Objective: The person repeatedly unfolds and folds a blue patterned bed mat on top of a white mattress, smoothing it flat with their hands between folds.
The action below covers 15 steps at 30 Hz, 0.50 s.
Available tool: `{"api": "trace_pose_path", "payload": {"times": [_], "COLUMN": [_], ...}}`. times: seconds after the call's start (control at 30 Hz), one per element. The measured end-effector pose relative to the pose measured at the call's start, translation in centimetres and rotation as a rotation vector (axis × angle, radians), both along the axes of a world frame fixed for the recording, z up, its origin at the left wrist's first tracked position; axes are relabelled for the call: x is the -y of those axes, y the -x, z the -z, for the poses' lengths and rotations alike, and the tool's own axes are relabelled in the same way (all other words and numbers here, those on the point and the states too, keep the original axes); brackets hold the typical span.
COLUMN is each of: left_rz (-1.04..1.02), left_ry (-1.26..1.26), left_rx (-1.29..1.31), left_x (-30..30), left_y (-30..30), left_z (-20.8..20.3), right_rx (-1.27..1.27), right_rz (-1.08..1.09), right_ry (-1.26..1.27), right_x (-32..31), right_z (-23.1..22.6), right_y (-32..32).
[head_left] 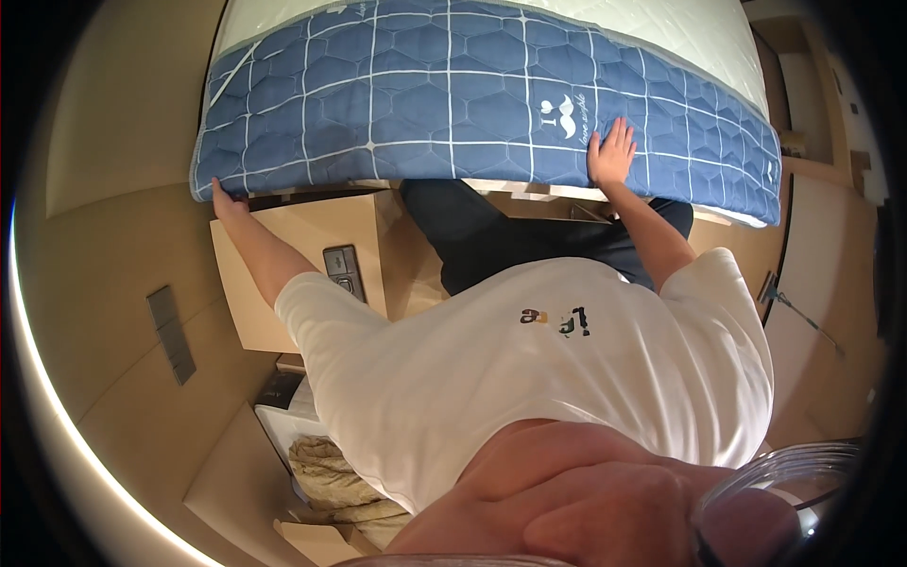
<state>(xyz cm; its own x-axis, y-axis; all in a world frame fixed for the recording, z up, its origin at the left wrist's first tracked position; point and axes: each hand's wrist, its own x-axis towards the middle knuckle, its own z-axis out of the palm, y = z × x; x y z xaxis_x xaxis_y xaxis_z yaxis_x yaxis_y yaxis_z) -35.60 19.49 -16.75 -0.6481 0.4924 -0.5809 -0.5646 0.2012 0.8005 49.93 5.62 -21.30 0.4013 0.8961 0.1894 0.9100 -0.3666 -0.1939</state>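
A blue quilted mattress pad [406,109] with a white grid lies across the near end of a white mattress [652,19]. My left hand [227,200] grips the pad's near left corner, thumb on top and the other fingers mostly hidden beneath the edge. Farther right, my right hand [612,159] rests flat on the pad close to its near edge, fingers stretched out, just below a white printed moustache shape. Between my hands, the near edge of the pad hangs over the mattress side.
A beige bedside cabinet [293,246] with a dark device [344,269] on it stands under my left forearm. Crumpled brown fabric [331,472] lies behind it. At right, a long-handled squeegee-like tool [773,289] is near a doorway. A wall runs along the left.
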Motion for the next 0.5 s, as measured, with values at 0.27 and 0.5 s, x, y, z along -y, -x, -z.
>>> {"api": "trace_pose_path", "payload": {"times": [0.27,0.5], "left_rz": [0.095,0.734], "left_ry": [-0.192,-0.715], "left_rx": [-0.942,-1.427], "left_x": [-1.0,5.7], "left_y": [-19.5,-45.3], "left_z": [-10.6,-10.6], "right_rx": [0.035,-0.02], "right_rz": [0.008,-0.091], "right_ry": [-0.017,-0.055], "right_x": [2.2,3.9], "right_z": [0.8,-0.2], "right_y": [-1.0,-1.9]}}
